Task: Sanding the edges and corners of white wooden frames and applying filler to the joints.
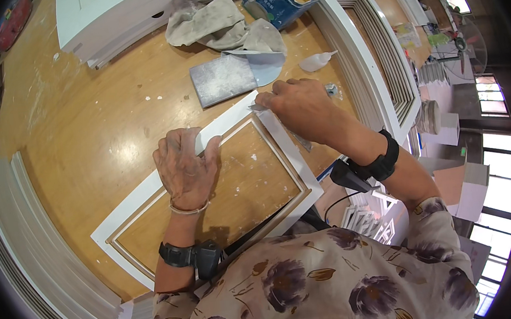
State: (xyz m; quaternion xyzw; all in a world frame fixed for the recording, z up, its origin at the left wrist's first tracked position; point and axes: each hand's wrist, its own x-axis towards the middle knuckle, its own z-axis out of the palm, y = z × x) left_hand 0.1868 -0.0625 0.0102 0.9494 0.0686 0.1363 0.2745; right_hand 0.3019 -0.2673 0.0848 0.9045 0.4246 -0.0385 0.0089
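A white rectangular frame (126, 201) with an open middle lies tilted on the wooden table, its near side close to my body. My left hand (184, 166) clasps its far bar, thumb on the inner side and fingers over the outer edge. At the far right corner, my right hand (300, 110) is closed on a thin grey blade-like piece (257, 107), whose tip touches the corner joint. The fingers hide most of that piece. Just beyond the corner lies a grey block (223, 80) dusted with white powder.
Stacked white frames stand at the left (62, 237) and right (359, 59). Behind the block are a crumpled grey cloth (210, 23) and a blue box (278, 2). A small white squeeze bottle (317, 62) lies right of them. A large white panel (115, 20) sits at the far edge.
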